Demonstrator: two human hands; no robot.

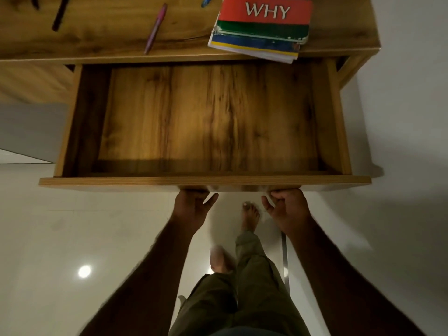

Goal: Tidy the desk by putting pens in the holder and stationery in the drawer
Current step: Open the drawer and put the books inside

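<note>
The wooden drawer (204, 181) stands pulled far out of the desk (97, 27), and its inside is bare. My left hand (192, 206) and my right hand (287, 209) both grip the underside of the drawer's front panel, fingers curled under it. On the desk top lie a purple pen (155, 29), a black pen (59, 13), another dark pen (34, 2) at the top left edge and a blue pen (206, 1) cut off by the frame. No pen holder is in view.
A stack of two books (260, 27), the top one red with "WHY" on it, overhangs the desk's front edge above the drawer's right part. Below are white floor tiles (72, 238), my legs in olive trousers and bare feet.
</note>
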